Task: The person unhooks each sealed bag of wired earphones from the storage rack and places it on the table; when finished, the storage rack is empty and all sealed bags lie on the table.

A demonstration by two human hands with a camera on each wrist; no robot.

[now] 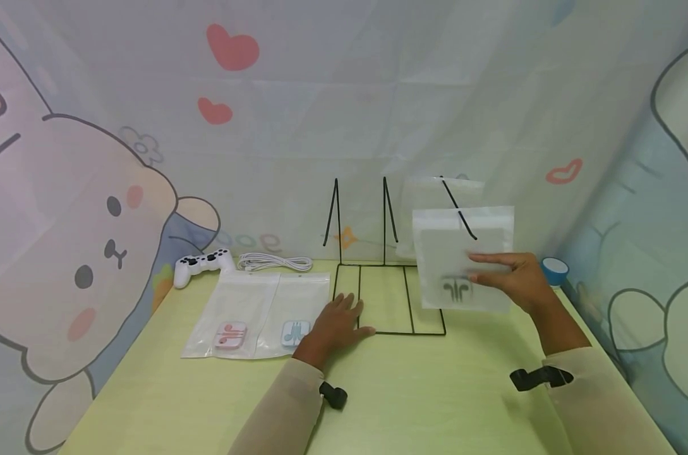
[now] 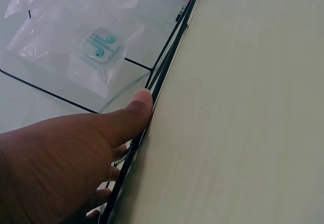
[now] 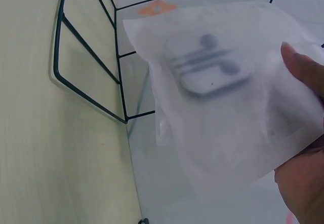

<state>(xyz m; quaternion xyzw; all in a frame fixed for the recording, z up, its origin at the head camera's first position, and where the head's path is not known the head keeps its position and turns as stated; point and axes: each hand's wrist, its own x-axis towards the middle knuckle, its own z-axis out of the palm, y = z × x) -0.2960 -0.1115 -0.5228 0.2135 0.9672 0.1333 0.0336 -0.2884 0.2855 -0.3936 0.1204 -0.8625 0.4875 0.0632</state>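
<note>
My right hand (image 1: 511,278) pinches a frosted zip bag (image 1: 463,253) with black earphones (image 3: 207,64) in a square case inside. The bag is upright at the right hook (image 1: 467,222) of a black wire display rack (image 1: 410,300). The hook's front end shows over the bag's top part. Another pale bag (image 1: 443,189) shows behind it on the same hook. My left hand (image 1: 338,322) rests on the left side of the rack's base. Its thumb (image 2: 134,115) lies along the front wire in the left wrist view.
Left of the rack lie two zip bags (image 1: 241,303), one with pink earphones (image 1: 230,335), the other with light blue earphones (image 1: 295,333). Behind them are a white game controller (image 1: 203,265) and a coiled white cable (image 1: 272,262). A blue tape roll (image 1: 555,272) stands at the back right.
</note>
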